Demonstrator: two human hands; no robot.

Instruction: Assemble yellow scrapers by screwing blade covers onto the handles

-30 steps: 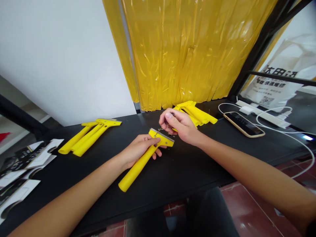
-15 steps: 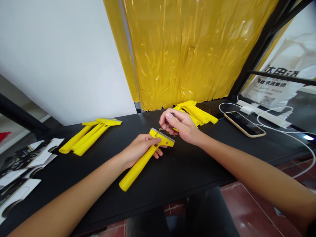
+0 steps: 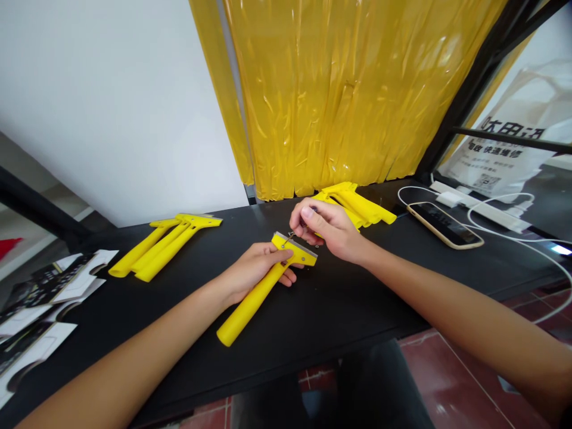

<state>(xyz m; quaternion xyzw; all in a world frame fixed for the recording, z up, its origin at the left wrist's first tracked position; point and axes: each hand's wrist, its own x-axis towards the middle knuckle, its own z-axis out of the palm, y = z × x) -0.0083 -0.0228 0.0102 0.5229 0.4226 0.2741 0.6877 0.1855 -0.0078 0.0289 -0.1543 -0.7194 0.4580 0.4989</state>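
A yellow scraper (image 3: 250, 311) with a metal blade along its head lies tilted across my left hand (image 3: 254, 268), thumb on top near the neck and fingers underneath. Two screws show on its head. My right hand (image 3: 328, 226) is closed around a small screwdriver (image 3: 289, 239); its thin shaft slants down to the left-hand screw, while most of its handle is hidden by the fingers. To the left, several finished-looking yellow scrapers (image 3: 163, 253) with blades lie together. Behind my right hand is a pile of yellow scraper handles (image 3: 361, 207), partly covered.
All this is on a black table (image 3: 348, 304). Printed cards (image 3: 67, 286) lie at the left. A phone (image 3: 444, 225), white cables and a power strip (image 3: 482, 207) are on the right. A yellow plastic curtain (image 3: 322, 107) hangs behind.
Both hands keep the same hold, with the screwdriver tip still at the screw. The whole view has shifted very slightly; nothing was taken or let go.
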